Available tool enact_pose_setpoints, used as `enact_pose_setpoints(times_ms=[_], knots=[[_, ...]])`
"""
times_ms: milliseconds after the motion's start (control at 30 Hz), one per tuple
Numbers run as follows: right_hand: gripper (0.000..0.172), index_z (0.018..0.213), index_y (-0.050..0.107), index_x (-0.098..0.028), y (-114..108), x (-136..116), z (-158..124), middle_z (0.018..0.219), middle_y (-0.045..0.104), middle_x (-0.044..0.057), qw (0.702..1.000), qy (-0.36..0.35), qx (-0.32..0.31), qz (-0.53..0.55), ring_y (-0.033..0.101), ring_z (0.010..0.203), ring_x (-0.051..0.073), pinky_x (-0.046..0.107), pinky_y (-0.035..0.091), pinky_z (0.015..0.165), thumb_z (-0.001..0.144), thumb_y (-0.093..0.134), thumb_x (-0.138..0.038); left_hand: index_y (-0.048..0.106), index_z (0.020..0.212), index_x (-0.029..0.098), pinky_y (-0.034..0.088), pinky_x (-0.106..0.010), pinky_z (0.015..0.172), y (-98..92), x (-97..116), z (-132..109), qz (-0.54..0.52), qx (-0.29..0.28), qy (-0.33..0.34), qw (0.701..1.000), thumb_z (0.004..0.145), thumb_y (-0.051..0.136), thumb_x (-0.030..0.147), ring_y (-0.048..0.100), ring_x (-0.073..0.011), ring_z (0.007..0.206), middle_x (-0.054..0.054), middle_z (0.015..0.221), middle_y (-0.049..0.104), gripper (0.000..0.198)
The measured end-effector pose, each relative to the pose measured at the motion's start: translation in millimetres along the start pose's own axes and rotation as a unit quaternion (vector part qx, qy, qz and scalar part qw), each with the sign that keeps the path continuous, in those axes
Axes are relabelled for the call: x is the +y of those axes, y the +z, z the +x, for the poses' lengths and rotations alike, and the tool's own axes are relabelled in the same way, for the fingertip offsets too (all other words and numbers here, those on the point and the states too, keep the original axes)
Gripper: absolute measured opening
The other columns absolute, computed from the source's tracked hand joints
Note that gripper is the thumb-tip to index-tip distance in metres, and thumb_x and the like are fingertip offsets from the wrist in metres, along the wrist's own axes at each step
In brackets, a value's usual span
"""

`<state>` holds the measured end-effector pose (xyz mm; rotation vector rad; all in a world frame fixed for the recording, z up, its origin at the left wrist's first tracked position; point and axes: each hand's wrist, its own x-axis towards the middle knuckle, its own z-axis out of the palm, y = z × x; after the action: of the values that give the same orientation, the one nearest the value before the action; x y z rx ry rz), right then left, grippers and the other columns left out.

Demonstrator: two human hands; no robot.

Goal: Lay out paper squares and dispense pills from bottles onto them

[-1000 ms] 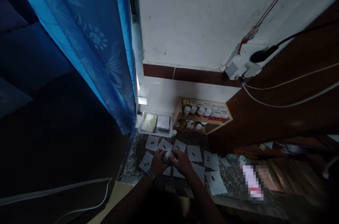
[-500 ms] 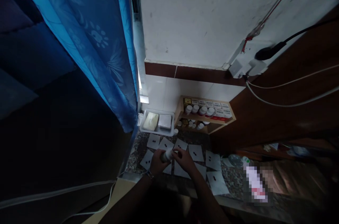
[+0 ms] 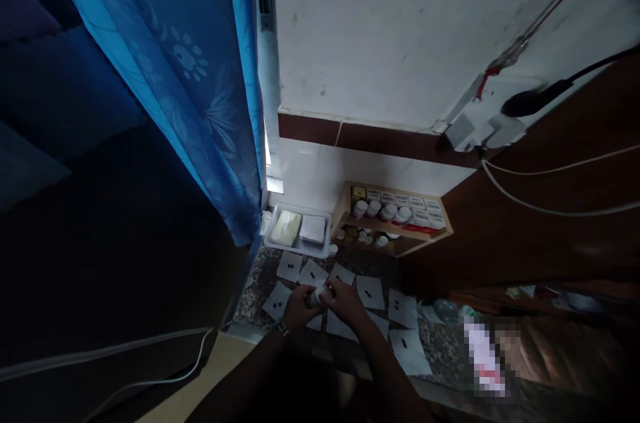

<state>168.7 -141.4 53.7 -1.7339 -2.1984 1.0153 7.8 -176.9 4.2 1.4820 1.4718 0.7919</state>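
A small white pill bottle is held above the counter, tilted, between my two hands. My left hand wraps round its body. The fingers of my right hand close over its white top end; whether they grip a separate cap there cannot be made out. Beneath and around the hands lie several white paper squares, such as one at the back left and one at the front right. Small dark pills rest on many of them, mostly in pairs. My forearms hide part of the nearest papers.
A clear tray with a yellowish packet and a white paper stack stands at the back left. Beside it is a wooden shelf of boxes and bottles. A blue curtain hangs left; a socket with cables is on the wall.
My right hand has moved in from the bottle's edge, its fingers now closed over the top end. My left hand keeps its hold. The view has shifted slightly.
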Motion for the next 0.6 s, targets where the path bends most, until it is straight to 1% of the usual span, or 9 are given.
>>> enact_pose_setpoints(times_ms=[67,133,167,233,300,333,467,533,600], knots=[[0.023,0.093,0.058,-0.022,-4,6,-1,0.084,0.063,0.003,0.998,-0.055,0.005,0.026,0.057,0.076,0.016,0.024,0.037,0.066,0.072,0.054,-0.029,0.062,0.092,0.016,0.044,-0.029,0.073,-2.5,-5,3,-0.003,-0.005,-0.016,1.000,0.055,0.075,0.026,0.059,-0.0203,0.083,-0.004,0.089,0.065,0.040],[0.026,0.097,0.056,-0.023,-10,18,-1,0.088,0.062,0.002,0.996,-0.062,0.036,0.046,0.057,0.078,0.016,0.024,0.038,0.067,0.071,0.052,-0.026,0.063,0.092,0.016,0.044,-0.030,0.075,-6.2,-8,5,-0.006,-0.004,-0.034,0.999,0.054,0.076,0.024,0.059,-0.0215,0.085,-0.005,0.089,0.066,0.041],[0.026,0.096,0.055,-0.023,-12,27,1,0.087,0.062,0.002,0.996,-0.042,0.059,0.050,0.057,0.077,0.016,0.024,0.038,0.066,0.071,0.052,-0.027,0.064,0.093,0.016,0.044,-0.031,0.076,-8.1,-10,6,-0.010,-0.002,-0.042,0.999,0.054,0.076,0.023,0.059,-0.0221,0.086,-0.005,0.089,0.066,0.041],[0.023,0.092,0.055,-0.022,-13,50,10,0.080,0.062,0.001,0.993,0.031,0.103,0.042,0.057,0.072,0.017,0.024,0.038,0.063,0.071,0.053,-0.032,0.065,0.093,0.017,0.045,-0.031,0.077,-10.9,-11,7,-0.021,0.003,-0.056,0.998,0.055,0.075,0.023,0.059,-0.0226,0.087,-0.005,0.090,0.067,0.041],[0.020,0.085,0.056,-0.020,-10,75,27,0.073,0.062,0.001,0.984,0.109,0.137,0.014,0.057,0.068,0.017,0.024,0.037,0.059,0.071,0.053,-0.034,0.065,0.094,0.017,0.046,-0.031,0.077,-11.6,-11,7,-0.030,0.007,-0.067,0.997,0.055,0.075,0.023,0.060,-0.0227,0.087,-0.005,0.092,0.068,0.041],[0.018,0.083,0.057,-0.019,-7,86,38,0.073,0.063,0.002,0.980,0.133,0.146,-0.001,0.058,0.069,0.017,0.023,0.037,0.059,0.071,0.053,-0.033,0.065,0.095,0.017,0.046,-0.031,0.077,-11.0,-12,7,-0.035,0.010,-0.071,0.997,0.055,0.075,0.022,0.060,-0.0228,0.088,-0.005,0.093,0.068,0.041],[0.017,0.083,0.062,-0.019,13,121,81,0.081,0.068,0.005,0.976,0.175,0.121,-0.046,0.061,0.075,0.016,0.022,0.036,0.061,0.077,0.048,-0.027,0.066,0.096,0.018,0.048,-0.030,0.077,-6.7,-18,4,-0.049,0.016,-0.083,0.995,0.055,0.075,0.023,0.060,-0.0231,0.091,-0.005,0.095,0.068,0.042],[0.022,0.087,0.065,-0.020,21,129,95,0.086,0.069,0.006,0.973,0.191,0.112,-0.064,0.062,0.077,0.017,0.023,0.037,0.063,0.080,0.046,-0.026,0.065,0.097,0.018,0.048,-0.030,0.078,-5.9,-23,3,-0.052,0.021,-0.088,0.995,0.056,0.074,0.023,0.059,-0.0228,0.093,-0.005,0.097,0.068,0.042],[0.024,0.091,0.067,-0.020,24,135,102,0.089,0.069,0.009,0.971,0.202,0.108,-0.074,0.062,0.078,0.019,0.025,0.037,0.065,0.081,0.045,-0.025,0.064,0.098,0.017,0.048,-0.030,0.079,-6.8,-26,2,-0.050,0.029,-0.092,0.994,0.056,0.074,0.022,0.059,-0.0223,0.095,-0.005,0.098,0.068,0.043]])
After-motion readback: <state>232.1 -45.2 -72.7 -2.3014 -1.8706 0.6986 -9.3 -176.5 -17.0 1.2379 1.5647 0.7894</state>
